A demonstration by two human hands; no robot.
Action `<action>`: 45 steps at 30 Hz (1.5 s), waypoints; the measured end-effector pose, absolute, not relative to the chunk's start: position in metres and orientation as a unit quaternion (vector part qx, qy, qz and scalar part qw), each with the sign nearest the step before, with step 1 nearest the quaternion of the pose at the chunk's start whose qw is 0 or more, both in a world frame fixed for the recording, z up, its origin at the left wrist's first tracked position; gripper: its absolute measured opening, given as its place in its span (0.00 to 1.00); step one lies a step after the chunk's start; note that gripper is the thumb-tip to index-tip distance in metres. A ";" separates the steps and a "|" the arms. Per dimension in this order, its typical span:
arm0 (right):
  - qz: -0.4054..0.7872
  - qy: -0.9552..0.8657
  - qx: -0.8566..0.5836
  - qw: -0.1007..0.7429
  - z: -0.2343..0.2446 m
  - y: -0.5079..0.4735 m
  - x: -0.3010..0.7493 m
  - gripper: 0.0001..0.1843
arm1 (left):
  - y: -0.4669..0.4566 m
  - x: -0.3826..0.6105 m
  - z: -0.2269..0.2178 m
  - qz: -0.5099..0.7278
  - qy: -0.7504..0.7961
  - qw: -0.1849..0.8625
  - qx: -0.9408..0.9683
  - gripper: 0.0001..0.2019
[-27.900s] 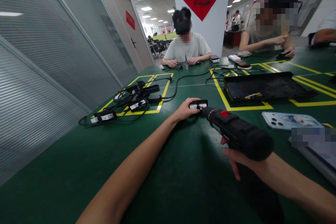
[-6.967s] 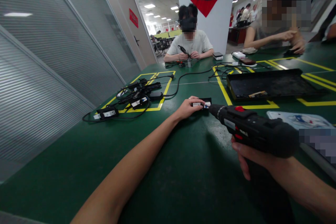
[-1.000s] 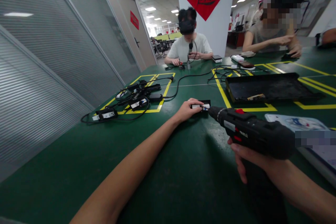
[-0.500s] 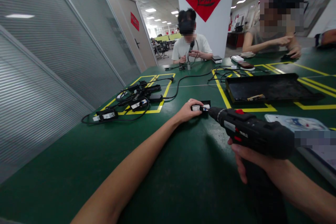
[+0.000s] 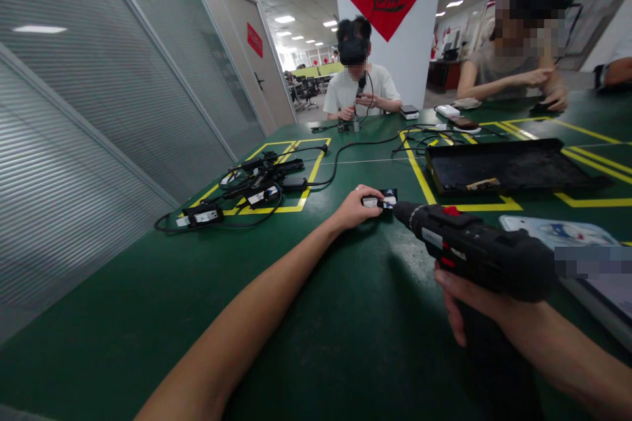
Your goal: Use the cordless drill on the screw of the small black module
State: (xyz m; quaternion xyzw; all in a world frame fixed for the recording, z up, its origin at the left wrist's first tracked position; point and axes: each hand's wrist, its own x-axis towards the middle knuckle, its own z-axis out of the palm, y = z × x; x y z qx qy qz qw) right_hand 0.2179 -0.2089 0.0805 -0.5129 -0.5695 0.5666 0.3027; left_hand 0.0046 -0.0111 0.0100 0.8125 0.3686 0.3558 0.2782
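Observation:
My left hand (image 5: 356,208) is stretched forward and grips a small black adapter box with a white label (image 5: 381,198) that rests on the green table (image 5: 276,316). My right hand (image 5: 469,302) is wrapped round the grip of a black electric screwdriver (image 5: 476,251) with red buttons. The tool's tip meets the box's right end, just beside my left fingers. The hand is partly hidden under the tool's body.
A heap of black adapters and cables (image 5: 249,185) lies in a yellow-taped square at the left. A black tray (image 5: 503,164) sits at the right, and a phone (image 5: 553,231) lies nearer me. Two people work across the table. A glass partition runs along the left.
Almost nothing has moved over the last second. The screwdriver tip stays at the box under my left hand; the person opposite has raised something toward their head.

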 end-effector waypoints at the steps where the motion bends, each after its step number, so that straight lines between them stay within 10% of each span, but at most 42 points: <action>1: 0.567 -0.573 -0.505 0.308 0.080 -0.208 0.218 0.16 | -0.011 0.005 0.010 0.356 0.369 0.278 0.813 0.15; 19: 0.607 -0.558 -0.475 0.309 0.069 -0.202 0.220 0.16 | -0.012 0.003 0.004 0.360 0.372 0.320 0.794 0.29; 45: 0.565 -0.571 -0.508 0.310 0.079 -0.208 0.217 0.14 | -0.007 0.002 0.004 0.357 0.403 0.343 0.770 0.23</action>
